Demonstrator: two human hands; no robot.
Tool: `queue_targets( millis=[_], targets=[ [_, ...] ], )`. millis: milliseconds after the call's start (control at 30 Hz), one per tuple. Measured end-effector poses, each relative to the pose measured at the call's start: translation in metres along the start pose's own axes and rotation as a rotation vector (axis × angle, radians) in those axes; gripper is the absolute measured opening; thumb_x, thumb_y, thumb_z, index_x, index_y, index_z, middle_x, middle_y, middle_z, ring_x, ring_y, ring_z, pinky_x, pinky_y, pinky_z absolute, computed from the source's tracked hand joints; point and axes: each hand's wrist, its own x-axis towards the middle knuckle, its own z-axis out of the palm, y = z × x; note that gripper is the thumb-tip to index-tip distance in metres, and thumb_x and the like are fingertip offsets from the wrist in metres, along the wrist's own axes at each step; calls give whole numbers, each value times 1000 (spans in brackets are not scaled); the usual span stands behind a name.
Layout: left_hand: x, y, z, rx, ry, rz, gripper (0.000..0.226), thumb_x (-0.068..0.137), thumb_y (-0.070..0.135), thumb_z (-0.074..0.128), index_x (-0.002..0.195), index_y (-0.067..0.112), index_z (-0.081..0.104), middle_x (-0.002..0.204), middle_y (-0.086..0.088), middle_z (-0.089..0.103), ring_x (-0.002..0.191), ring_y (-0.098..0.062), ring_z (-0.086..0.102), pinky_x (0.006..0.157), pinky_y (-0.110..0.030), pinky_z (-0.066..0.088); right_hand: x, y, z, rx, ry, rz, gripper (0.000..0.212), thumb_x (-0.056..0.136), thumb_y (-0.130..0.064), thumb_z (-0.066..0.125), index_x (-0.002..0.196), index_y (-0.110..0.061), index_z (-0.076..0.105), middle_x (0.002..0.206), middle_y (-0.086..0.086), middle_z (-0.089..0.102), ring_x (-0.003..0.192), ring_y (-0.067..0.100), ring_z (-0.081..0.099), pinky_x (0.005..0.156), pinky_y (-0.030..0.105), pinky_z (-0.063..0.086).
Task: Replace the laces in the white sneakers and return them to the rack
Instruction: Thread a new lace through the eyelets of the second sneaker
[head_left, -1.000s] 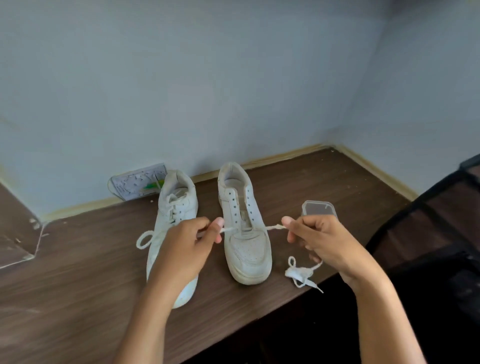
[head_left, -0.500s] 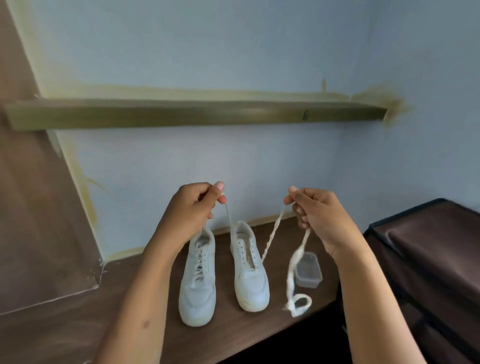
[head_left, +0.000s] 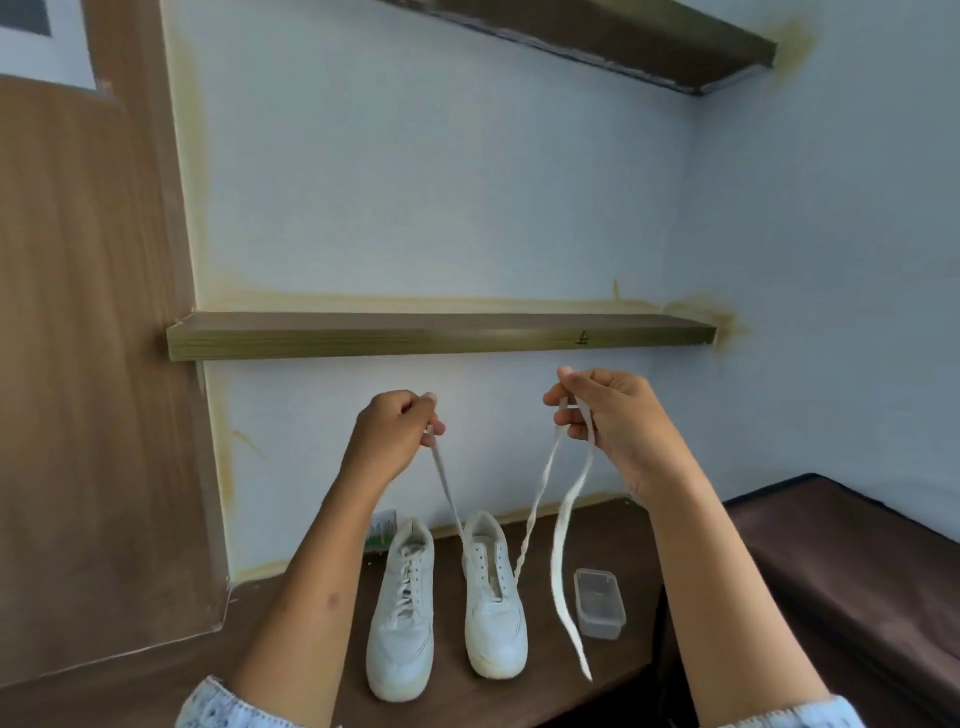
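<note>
Both hands are raised above the bench (head_left: 156, 670), drawing a white lace (head_left: 535, 514) up out of the right sneaker (head_left: 493, 613), which stands beside the laced left sneaker (head_left: 400, 634) with toes toward the viewer. The left hand (head_left: 389, 441) has its grip closed in a thumb-and-finger pinch on one end of the lace, a taut run leading down to the shoe's inner side. The right hand (head_left: 613, 421) has its grip curled round the other part, from which a twisted run drops to the outer eyelets and a flat free tail hangs down just in front of a small clear plastic box (head_left: 600, 603). The step looks like evening out the two sides after the bottom crossing. To do it well, I would keep both pinches firm, compare the two lengths while the lace is taut, and slide it through the lowest eyelets until they match. The twist on the right side should be rolled flat between the fingers before threading on. Pulling straight up risks lifting or tipping the shoe, so gentle tension seems wise.
</note>
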Motion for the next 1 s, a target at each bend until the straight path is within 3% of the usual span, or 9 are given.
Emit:
queue_targets(
  millis=[133,300,400,467,567,633,700,900,1000],
  targets=[
    [-11,-24,-9,93,26,-57,29,95,23,55,75,8,69,72,2,73,68,-13,69,83,-39,57,0,37,-5,-195,104,18,32,97,-25,59,77,-3,69,71,5,69,64,11,64,63,22,51],
    [-17,-59,0,333,-78,-148,22,86,29,60,70,15,67,69,8,72,74,-17,69,81,-39,56,4,96,-4,-279,80,80,30,96,-25,60,77,-3,68,70,4,71,71,18,69,69,24,54],
    [-13,-82,12,576,-149,-189,15,84,34,62,78,22,68,76,10,70,74,-12,63,71,-29,47,6,119,3,-446,34,-9,30,96,-28,61,78,-5,68,69,2,68,58,9,60,57,11,43],
    [-10,-98,22,694,-176,-203,14,84,32,63,82,21,72,81,8,70,73,-14,63,67,-26,45,11,134,7,-575,-16,-73,26,95,-25,63,77,-6,66,65,-1,60,51,5,49,51,11,37],
    [-2,-136,47,658,-200,-194,18,88,19,60,86,21,77,92,7,73,87,-18,68,73,-28,51,28,179,11,-840,-70,-34,25,96,-21,61,79,-2,63,86,6,58,64,13,52,61,24,40],
    [2,-166,67,591,-233,-172,18,91,17,60,89,20,78,94,7,73,89,-16,68,76,-30,54,34,213,11,-1001,-98,87,20,97,-19,58,93,0,64,112,10,52,78,23,57,69,30,43],
    [2,-194,90,547,-267,-165,15,93,21,63,91,17,77,94,4,74,88,-16,68,80,-34,55,31,242,12,-1038,-124,151,19,97,-18,58,106,-2,62,122,10,47,90,28,60,74,31,44],
    [-2,-256,150,517,-338,-162,24,90,37,68,82,15,71,80,-2,70,76,-16,66,78,-41,56,15,312,37,-967,-215,222,26,98,-26,56,110,-4,63,115,9,58,95,23,61,76,30,47],
    [-6,-273,168,561,-326,-137,24,91,36,67,80,15,67,79,1,67,77,-17,66,73,-37,55,11,337,46,-955,-215,285,26,98,-29,56,104,-5,64,104,7,63,88,19,60,69,26,42]
  ],
)
